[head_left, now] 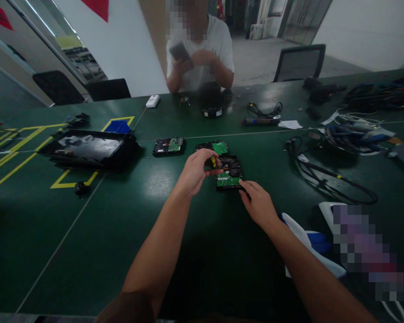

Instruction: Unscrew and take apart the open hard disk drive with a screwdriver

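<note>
A hard drive [228, 176] with a green circuit board lies face up on the dark green table [121, 224] in front of me. My left hand [195, 169] grips a small screwdriver with a yellow-and-black handle [213, 161], held down onto the drive's left side. At the drive's near right corner my right hand [258, 202] rests its fingertips on the edge, steadying it. Two more hard drives lie behind: one [212, 147] just beyond the first, another [169, 146] further left.
A black tray [87, 148] sits at the left over yellow floor-style markings. Cables [323, 175] and a bundle of wires [353, 132] crowd the right. A white-and-blue item [309, 240] lies near my right forearm. Across the table a seated person holds a phone [180, 51].
</note>
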`<state>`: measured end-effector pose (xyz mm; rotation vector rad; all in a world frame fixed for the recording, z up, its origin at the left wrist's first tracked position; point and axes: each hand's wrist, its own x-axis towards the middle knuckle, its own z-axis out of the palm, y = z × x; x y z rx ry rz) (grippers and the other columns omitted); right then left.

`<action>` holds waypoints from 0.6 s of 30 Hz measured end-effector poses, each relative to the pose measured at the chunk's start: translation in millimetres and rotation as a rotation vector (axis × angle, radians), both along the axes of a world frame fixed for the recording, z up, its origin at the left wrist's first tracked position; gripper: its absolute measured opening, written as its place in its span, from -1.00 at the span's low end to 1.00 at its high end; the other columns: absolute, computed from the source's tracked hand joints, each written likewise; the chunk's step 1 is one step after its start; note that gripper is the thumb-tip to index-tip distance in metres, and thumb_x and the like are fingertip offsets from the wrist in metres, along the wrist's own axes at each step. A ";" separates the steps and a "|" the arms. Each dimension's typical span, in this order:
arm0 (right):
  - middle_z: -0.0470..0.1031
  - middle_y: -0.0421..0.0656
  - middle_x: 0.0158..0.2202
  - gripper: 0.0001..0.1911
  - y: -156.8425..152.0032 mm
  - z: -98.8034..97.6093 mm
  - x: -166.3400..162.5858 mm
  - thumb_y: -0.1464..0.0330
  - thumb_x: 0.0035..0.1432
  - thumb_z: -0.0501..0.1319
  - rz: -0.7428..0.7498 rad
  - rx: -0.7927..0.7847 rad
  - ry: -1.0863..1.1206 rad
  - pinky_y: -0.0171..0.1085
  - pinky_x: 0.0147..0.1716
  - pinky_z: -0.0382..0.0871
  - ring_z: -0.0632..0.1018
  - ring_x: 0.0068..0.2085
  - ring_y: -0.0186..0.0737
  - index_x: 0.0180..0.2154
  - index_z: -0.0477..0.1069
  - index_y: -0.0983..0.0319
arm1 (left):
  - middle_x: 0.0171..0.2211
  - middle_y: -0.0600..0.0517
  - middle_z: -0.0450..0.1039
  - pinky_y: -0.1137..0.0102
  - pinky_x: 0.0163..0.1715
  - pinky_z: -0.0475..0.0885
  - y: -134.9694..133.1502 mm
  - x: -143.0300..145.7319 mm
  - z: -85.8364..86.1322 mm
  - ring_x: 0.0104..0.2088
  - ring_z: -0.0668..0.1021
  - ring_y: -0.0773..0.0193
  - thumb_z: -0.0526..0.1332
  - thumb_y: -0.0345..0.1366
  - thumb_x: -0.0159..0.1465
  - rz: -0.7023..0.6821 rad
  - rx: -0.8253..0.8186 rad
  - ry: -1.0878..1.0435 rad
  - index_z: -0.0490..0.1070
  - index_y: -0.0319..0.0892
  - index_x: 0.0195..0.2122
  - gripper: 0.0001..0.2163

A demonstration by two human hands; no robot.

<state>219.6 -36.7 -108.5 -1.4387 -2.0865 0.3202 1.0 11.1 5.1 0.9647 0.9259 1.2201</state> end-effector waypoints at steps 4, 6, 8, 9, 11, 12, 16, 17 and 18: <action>0.60 0.03 0.02 -0.67 7.5 -1.1 -1.0 0.38 0.38 0.13 -0.014 0.039 0.013 -0.01 0.06 0.50 0.59 0.03 -0.01 0.09 0.52 0.25 | -0.32 -0.07 0.47 0.27 -0.31 0.58 1.6 -1.0 -0.2 -0.27 0.54 0.20 0.23 -0.21 0.23 0.013 -0.011 0.006 0.48 -0.22 -0.33 -0.83; 0.60 0.02 0.04 -0.67 10.1 -1.2 -2.7 0.39 0.38 0.13 -0.013 0.053 0.009 -0.02 0.08 0.49 0.59 0.04 -0.02 0.09 0.52 0.26 | -0.32 -0.07 0.47 0.27 -0.31 0.58 1.6 -1.7 1.1 -0.27 0.54 0.20 0.24 -0.22 0.22 0.007 -0.008 0.013 0.49 -0.22 -0.33 -0.84; 0.60 0.02 0.06 -0.67 12.0 -0.5 -5.4 0.39 0.39 0.12 0.002 0.065 0.000 -0.02 0.08 0.48 0.59 0.04 -0.02 0.10 0.52 0.27 | -0.31 -0.07 0.47 0.27 -0.30 0.58 1.6 -2.6 2.2 -0.28 0.53 0.21 0.25 -0.23 0.21 0.009 -0.002 0.020 0.49 -0.22 -0.34 -0.85; 0.60 0.03 0.05 -0.67 12.8 0.0 -7.1 0.39 0.39 0.12 0.009 0.071 -0.007 -0.02 0.07 0.48 0.59 0.02 -0.02 0.09 0.52 0.28 | -0.31 -0.07 0.47 0.27 -0.30 0.58 1.6 -3.3 2.5 -0.27 0.54 0.20 0.25 -0.24 0.21 0.014 -0.001 0.024 0.49 -0.23 -0.34 -0.85; 0.62 0.04 0.02 -0.68 14.8 1.3 -11.3 0.38 0.39 0.13 0.012 0.077 -0.026 -0.02 0.04 0.49 0.60 -0.01 -0.01 0.08 0.53 0.30 | -0.31 -0.07 0.48 0.26 -0.29 0.59 2.2 -4.8 2.4 -0.26 0.54 0.20 0.24 -0.23 0.21 0.028 0.000 0.030 0.49 -0.23 -0.34 -0.85; 0.62 0.05 0.00 -0.68 16.2 1.6 -13.8 0.38 0.39 0.13 0.008 0.077 -0.037 -0.02 0.02 0.49 0.60 -0.03 -0.01 0.07 0.53 0.32 | -0.31 -0.07 0.48 0.25 -0.27 0.59 2.6 -5.7 2.0 -0.26 0.54 0.19 0.24 -0.23 0.22 0.035 0.000 0.033 0.49 -0.23 -0.34 -0.84; 0.64 0.06 -0.07 -0.70 23.9 -0.2 -25.4 0.37 0.39 0.15 -0.020 0.079 -0.064 -0.05 0.00 0.48 0.60 -0.08 -0.02 0.03 0.54 0.35 | -0.31 -0.07 0.46 0.23 -0.24 0.59 5.0 -8.7 -0.3 -0.22 0.53 0.18 0.24 -0.23 0.22 0.067 0.022 0.044 0.48 -0.21 -0.35 -0.85; 0.64 0.06 -0.08 -0.70 26.2 -1.1 -28.5 0.37 0.39 0.15 -0.024 0.082 -0.070 -0.06 0.00 0.47 0.59 -0.08 -0.02 0.03 0.54 0.35 | -0.30 -0.07 0.46 0.23 -0.24 0.58 5.7 -9.2 -0.9 -0.22 0.53 0.18 0.24 -0.22 0.22 0.076 0.030 0.048 0.48 -0.21 -0.35 -0.85; 0.64 0.06 -0.08 -0.70 28.4 -2.0 -31.3 0.36 0.40 0.15 -0.034 0.086 -0.077 -0.07 0.00 0.46 0.59 -0.07 -0.02 0.03 0.54 0.34 | -0.30 -0.06 0.46 0.24 -0.23 0.58 6.2 -9.5 -1.5 -0.21 0.53 0.19 0.24 -0.22 0.22 0.085 0.039 0.053 0.48 -0.20 -0.35 -0.85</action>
